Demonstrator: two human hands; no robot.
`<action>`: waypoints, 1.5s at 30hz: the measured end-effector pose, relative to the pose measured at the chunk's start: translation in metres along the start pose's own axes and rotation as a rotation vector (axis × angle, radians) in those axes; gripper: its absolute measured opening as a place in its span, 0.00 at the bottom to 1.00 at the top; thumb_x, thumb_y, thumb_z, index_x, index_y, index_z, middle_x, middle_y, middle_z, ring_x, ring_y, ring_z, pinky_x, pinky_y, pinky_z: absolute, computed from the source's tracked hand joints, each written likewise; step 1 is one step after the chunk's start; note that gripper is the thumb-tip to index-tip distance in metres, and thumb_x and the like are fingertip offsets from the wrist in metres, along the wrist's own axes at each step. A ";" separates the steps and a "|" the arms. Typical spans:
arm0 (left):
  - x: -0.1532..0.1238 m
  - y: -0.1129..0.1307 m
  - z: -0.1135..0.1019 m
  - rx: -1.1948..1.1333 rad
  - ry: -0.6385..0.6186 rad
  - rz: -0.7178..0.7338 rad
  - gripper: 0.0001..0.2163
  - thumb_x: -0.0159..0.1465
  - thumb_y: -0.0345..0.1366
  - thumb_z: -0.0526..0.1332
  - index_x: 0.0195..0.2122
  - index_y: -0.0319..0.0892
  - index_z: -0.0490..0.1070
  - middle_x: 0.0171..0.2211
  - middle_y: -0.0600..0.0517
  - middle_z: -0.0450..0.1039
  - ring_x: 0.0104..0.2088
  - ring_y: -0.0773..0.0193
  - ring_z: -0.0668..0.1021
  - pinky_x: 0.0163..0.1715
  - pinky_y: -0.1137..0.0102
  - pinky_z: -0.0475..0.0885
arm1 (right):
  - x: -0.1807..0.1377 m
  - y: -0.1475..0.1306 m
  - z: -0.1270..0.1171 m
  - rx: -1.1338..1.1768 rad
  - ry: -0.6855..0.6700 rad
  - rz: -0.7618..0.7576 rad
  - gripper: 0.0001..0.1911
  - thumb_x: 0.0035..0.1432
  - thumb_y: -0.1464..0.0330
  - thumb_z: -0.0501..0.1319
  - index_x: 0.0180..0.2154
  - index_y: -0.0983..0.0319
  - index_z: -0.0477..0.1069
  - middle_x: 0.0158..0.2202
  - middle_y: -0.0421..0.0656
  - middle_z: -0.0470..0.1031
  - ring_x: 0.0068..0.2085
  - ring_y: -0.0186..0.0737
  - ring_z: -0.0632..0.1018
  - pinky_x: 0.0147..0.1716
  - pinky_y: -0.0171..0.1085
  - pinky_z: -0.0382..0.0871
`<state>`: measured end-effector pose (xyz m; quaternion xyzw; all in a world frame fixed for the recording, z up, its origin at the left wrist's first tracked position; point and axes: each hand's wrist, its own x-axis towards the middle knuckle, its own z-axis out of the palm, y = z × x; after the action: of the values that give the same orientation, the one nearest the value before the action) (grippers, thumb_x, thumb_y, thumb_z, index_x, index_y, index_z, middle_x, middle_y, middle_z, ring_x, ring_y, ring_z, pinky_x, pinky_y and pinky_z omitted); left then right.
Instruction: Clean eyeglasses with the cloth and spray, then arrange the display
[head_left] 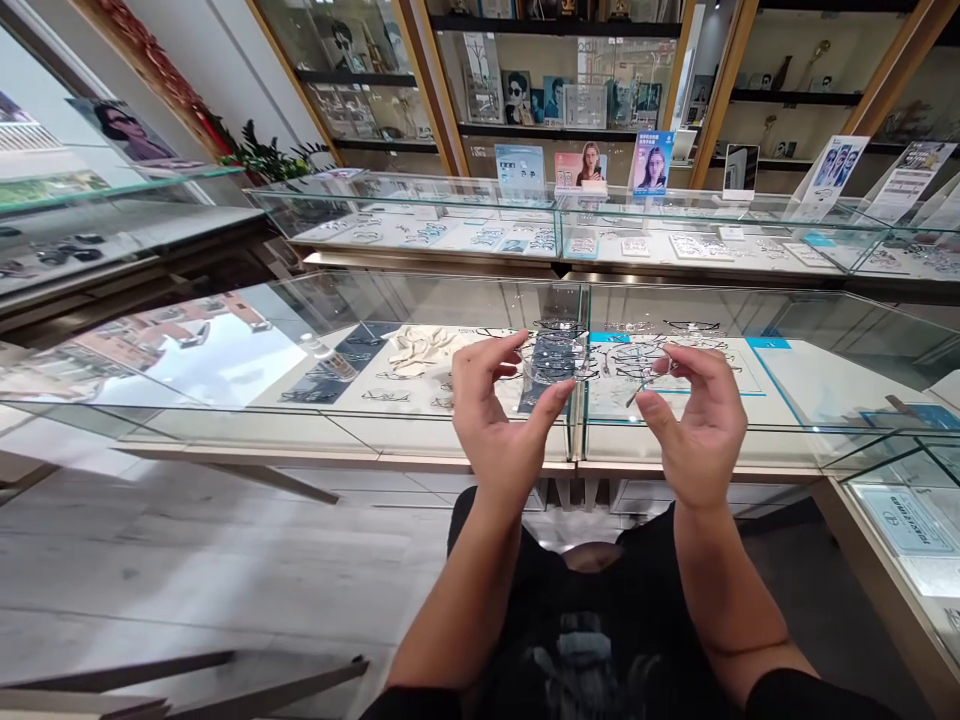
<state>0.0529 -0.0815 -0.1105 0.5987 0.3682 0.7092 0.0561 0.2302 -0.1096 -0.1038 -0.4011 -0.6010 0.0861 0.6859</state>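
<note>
My left hand [499, 405] is raised over the glass counter, its thumb and index finger spread wide in a C shape. No object is plainly held between them. My right hand [701, 425] is at the same height on the right, its fingers curled around a thin pair of eyeglasses [641, 385]. A slim dark-tipped temple sticks out by the right thumb. The thin rims blend with the frames behind, so the full outline of the glasses is hard to make out. Several eyeglass frames [556, 350] show between and behind my hands.
A cream cloth [424, 350] lies left of my hands, with a small clear bottle [330, 358] farther left. Behind stands a second glass display case [420, 215] holding glasses, with advertising cards [652, 162] on top. Another glass case [907, 520] adjoins at right.
</note>
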 end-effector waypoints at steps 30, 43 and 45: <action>-0.017 -0.013 0.021 0.030 0.154 0.037 0.21 0.63 0.49 0.73 0.50 0.48 0.70 0.44 0.51 0.68 0.42 0.61 0.73 0.42 0.64 0.72 | -0.006 0.026 0.006 0.102 -0.059 0.208 0.21 0.67 0.55 0.67 0.58 0.51 0.77 0.54 0.47 0.79 0.55 0.47 0.80 0.58 0.51 0.76; -0.021 -0.018 0.020 0.033 0.161 0.018 0.22 0.62 0.50 0.74 0.50 0.47 0.70 0.44 0.50 0.69 0.44 0.60 0.75 0.44 0.63 0.74 | -0.016 0.017 0.018 0.147 0.063 0.258 0.21 0.65 0.57 0.69 0.57 0.55 0.75 0.57 0.49 0.79 0.59 0.49 0.79 0.63 0.52 0.72; -0.023 -0.022 0.020 -0.029 0.144 -0.043 0.22 0.62 0.50 0.74 0.51 0.48 0.71 0.47 0.49 0.70 0.47 0.59 0.76 0.45 0.64 0.75 | -0.018 0.015 0.022 0.097 0.096 0.194 0.19 0.66 0.59 0.68 0.57 0.54 0.76 0.56 0.49 0.79 0.59 0.49 0.78 0.62 0.52 0.72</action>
<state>0.0691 -0.0683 -0.1415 0.5373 0.3737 0.7542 0.0534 0.2117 -0.1008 -0.1281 -0.4272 -0.5211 0.1616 0.7210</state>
